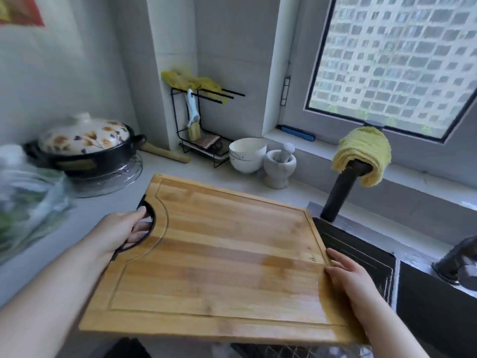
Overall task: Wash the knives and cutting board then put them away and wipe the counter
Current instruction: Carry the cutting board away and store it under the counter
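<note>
A large wooden cutting board [222, 257] with a groove near its rim is held level above the counter edge, between the counter and the black sink [361, 254]. My left hand [121, 231] grips the dark curved handle at the board's left side, fingers curled through the cut-out. My right hand [346, 277] holds the board's right edge, thumb on top. No knives are in view.
A black clay pot [85, 148] with a flowered lid stands at the back left on a wire stand. A white bowl [247, 155], a stone mortar with pestle [280, 164] and a black wire rack [198, 125] line the back. A yellow cloth [364, 153] hangs on the black faucet.
</note>
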`<action>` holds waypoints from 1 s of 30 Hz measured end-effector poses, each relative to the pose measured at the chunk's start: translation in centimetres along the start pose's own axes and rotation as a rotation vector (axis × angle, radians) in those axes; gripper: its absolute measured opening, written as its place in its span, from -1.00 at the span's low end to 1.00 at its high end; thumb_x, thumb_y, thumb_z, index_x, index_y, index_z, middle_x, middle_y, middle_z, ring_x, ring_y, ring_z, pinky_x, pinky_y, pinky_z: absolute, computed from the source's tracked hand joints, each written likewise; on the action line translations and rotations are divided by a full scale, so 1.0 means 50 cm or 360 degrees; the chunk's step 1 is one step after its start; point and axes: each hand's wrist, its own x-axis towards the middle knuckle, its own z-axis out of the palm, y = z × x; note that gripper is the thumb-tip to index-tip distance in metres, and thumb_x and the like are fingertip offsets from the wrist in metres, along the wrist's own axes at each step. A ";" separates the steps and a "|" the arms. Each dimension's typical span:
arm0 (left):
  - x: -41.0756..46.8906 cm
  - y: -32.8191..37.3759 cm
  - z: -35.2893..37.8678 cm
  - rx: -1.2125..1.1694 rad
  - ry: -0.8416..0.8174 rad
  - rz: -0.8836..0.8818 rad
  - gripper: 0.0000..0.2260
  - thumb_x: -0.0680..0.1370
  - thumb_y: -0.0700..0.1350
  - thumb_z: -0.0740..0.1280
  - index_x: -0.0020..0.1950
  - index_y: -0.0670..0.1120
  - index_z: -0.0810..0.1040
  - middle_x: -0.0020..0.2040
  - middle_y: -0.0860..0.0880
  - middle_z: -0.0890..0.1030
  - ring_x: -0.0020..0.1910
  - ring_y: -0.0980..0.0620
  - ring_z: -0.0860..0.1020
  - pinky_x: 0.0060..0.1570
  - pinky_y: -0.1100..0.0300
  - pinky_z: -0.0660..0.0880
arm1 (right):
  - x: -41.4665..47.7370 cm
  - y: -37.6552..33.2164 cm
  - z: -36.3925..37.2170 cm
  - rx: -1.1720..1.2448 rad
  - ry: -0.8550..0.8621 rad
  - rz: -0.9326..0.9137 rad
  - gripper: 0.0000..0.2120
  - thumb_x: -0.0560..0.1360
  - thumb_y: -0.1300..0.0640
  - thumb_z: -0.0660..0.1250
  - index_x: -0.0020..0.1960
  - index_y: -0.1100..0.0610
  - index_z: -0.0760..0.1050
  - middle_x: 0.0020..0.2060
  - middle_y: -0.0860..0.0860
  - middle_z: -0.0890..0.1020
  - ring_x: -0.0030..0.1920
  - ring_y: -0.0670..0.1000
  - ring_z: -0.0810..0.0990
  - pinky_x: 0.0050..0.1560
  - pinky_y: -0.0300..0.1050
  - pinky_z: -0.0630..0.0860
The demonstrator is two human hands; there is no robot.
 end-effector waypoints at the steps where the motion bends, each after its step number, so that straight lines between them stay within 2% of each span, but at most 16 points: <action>1: -0.015 -0.008 -0.019 0.0001 0.0072 0.0004 -0.83 0.61 -0.15 0.16 -0.03 -0.19 0.50 -0.67 0.06 0.50 -0.70 0.21 0.46 -0.69 0.46 0.34 | 0.000 -0.007 0.018 -0.0020 -0.0039 -0.0023 -0.56 0.51 0.35 0.21 0.36 0.08 0.38 0.03 0.06 0.55 -0.07 0.05 0.55 0.06 -0.01 0.47; 3: -0.041 -0.025 -0.061 0.0039 0.0249 0.0000 -0.76 0.62 -0.18 0.13 0.20 -0.28 0.44 -0.66 0.02 0.47 -0.74 0.19 0.42 -0.72 0.45 0.29 | -0.004 -0.019 0.057 -0.0048 -0.0127 -0.0061 -0.56 0.51 0.37 0.21 0.36 0.10 0.38 0.09 0.09 0.54 -0.13 -0.01 0.53 -0.01 -0.05 0.45; 4: -0.050 -0.037 -0.086 0.0066 0.0328 -0.0004 -0.72 0.62 -0.18 0.13 0.25 -0.31 0.42 -0.55 -0.04 0.53 -0.69 0.15 0.45 -0.70 0.45 0.31 | -0.009 -0.023 0.077 -0.0056 -0.0169 -0.0075 -0.55 0.51 0.37 0.21 0.36 0.11 0.38 0.13 0.12 0.53 -0.14 -0.02 0.51 0.00 -0.06 0.43; 5: -0.058 -0.049 -0.109 0.0112 0.0412 -0.0006 -0.69 0.62 -0.16 0.14 0.28 -0.32 0.41 -0.36 -0.14 0.59 -0.56 0.09 0.53 -0.61 0.44 0.38 | -0.015 -0.028 0.095 -0.0072 -0.0205 -0.0094 -0.55 0.51 0.38 0.21 0.36 0.12 0.37 0.19 0.15 0.52 -0.14 -0.02 0.50 0.04 -0.07 0.40; 7: -0.077 -0.077 -0.161 0.0286 0.0604 0.0001 -0.66 0.61 -0.10 0.17 0.27 -0.31 0.45 -0.03 -0.22 0.59 -0.22 -0.08 0.56 -0.25 0.30 0.49 | -0.032 -0.035 0.125 -0.0102 -0.0256 -0.0137 -0.54 0.50 0.40 0.22 0.36 0.13 0.38 0.25 0.16 0.49 -0.14 0.00 0.48 0.12 -0.06 0.37; 8: -0.089 -0.090 -0.185 0.0335 0.0652 -0.0012 -0.65 0.60 -0.09 0.18 0.24 -0.32 0.47 -0.02 -0.22 0.59 -0.18 -0.11 0.52 -0.18 0.19 0.45 | -0.041 -0.038 0.138 -0.0118 -0.0277 -0.0158 -0.53 0.49 0.41 0.22 0.36 0.13 0.39 0.26 0.16 0.49 -0.13 0.01 0.48 0.14 -0.05 0.37; 11: -0.123 -0.126 -0.246 0.0430 0.0664 -0.0087 -0.69 0.60 -0.11 0.18 0.07 -0.36 0.52 -0.25 -0.18 0.53 -0.35 -0.07 0.43 -0.36 0.17 0.33 | -0.075 -0.053 0.173 -0.0162 -0.0322 -0.0232 -0.53 0.48 0.42 0.23 0.34 0.11 0.41 0.27 0.19 0.48 -0.03 0.09 0.48 0.15 -0.03 0.36; 12: -0.138 -0.134 -0.261 0.0439 0.0649 -0.0116 -0.74 0.60 -0.13 0.18 -0.08 -0.30 0.54 -0.30 -0.15 0.48 -0.38 -0.06 0.42 -0.41 0.16 0.31 | -0.089 -0.060 0.184 -0.0185 -0.0335 -0.0253 -0.54 0.49 0.41 0.23 0.34 0.11 0.41 0.27 0.20 0.48 -0.02 0.09 0.47 0.15 -0.03 0.36; 14: -0.167 -0.149 -0.297 0.0370 0.0609 -0.0123 -0.72 0.60 -0.17 0.19 -0.31 -0.19 0.42 -0.37 -0.12 0.40 -0.43 -0.05 0.37 -0.43 0.18 0.30 | -0.115 -0.070 0.212 -0.0226 -0.0347 -0.0298 -0.57 0.51 0.39 0.22 0.34 0.12 0.41 0.26 0.19 0.48 -0.10 0.05 0.46 0.08 -0.07 0.38; 16: -0.204 -0.164 -0.344 0.0301 0.0604 -0.0137 -0.70 0.58 -0.21 0.23 -0.36 -0.21 0.40 -0.41 -0.13 0.41 -0.45 -0.06 0.38 -0.43 0.17 0.34 | -0.143 -0.071 0.250 -0.0274 -0.0362 -0.0347 -0.59 0.52 0.38 0.21 0.34 0.14 0.41 0.24 0.19 0.49 -0.18 -0.02 0.45 -0.14 -0.19 0.39; 18: -0.242 -0.179 -0.403 0.0354 0.0665 -0.0134 -0.75 0.56 -0.24 0.26 -0.33 -0.24 0.46 -0.40 -0.15 0.45 -0.45 -0.07 0.42 -0.48 0.21 0.42 | -0.172 -0.064 0.299 -0.0327 -0.0374 -0.0390 -0.61 0.53 0.36 0.21 0.33 0.15 0.42 0.24 0.19 0.50 -0.13 0.03 0.46 -0.23 -0.25 0.35; 21: -0.298 -0.203 -0.510 0.0670 0.0785 -0.0114 -0.76 0.54 -0.25 0.27 -0.34 -0.24 0.50 -0.40 -0.16 0.54 -0.43 -0.07 0.49 -0.47 0.25 0.40 | -0.227 -0.043 0.395 -0.0410 -0.0466 -0.0418 -0.63 0.53 0.33 0.21 0.32 0.17 0.42 0.17 0.14 0.53 -0.11 0.05 0.47 -0.10 -0.11 0.40; 24: -0.333 -0.226 -0.600 0.1001 0.0880 -0.0183 -0.71 0.54 -0.22 0.25 -0.38 -0.24 0.49 -0.41 -0.14 0.58 -0.41 -0.05 0.51 -0.40 0.25 0.29 | -0.274 -0.022 0.475 -0.0487 -0.0557 -0.0414 -0.63 0.53 0.31 0.24 0.33 0.20 0.41 0.24 0.16 0.51 0.00 0.06 0.47 0.13 -0.06 0.40; 27: -0.360 -0.257 -0.674 0.1182 0.0958 -0.0269 -0.69 0.54 -0.23 0.23 -0.41 -0.22 0.45 -0.42 -0.12 0.56 -0.40 -0.07 0.47 -0.40 0.23 0.23 | -0.324 0.005 0.538 -0.0531 -0.0571 -0.0374 -0.64 0.52 0.29 0.26 0.31 0.20 0.43 0.23 0.17 0.52 0.03 0.06 0.46 0.24 0.02 0.39; 30: -0.380 -0.298 -0.725 0.1234 0.1005 -0.0349 -0.67 0.53 -0.23 0.23 -0.45 -0.19 0.39 -0.47 -0.11 0.45 -0.43 -0.06 0.40 -0.41 0.21 0.17 | -0.363 0.027 0.580 -0.0528 -0.0579 -0.0337 -0.64 0.51 0.29 0.27 0.30 0.19 0.44 0.21 0.15 0.53 0.06 0.07 0.47 0.25 0.01 0.40</action>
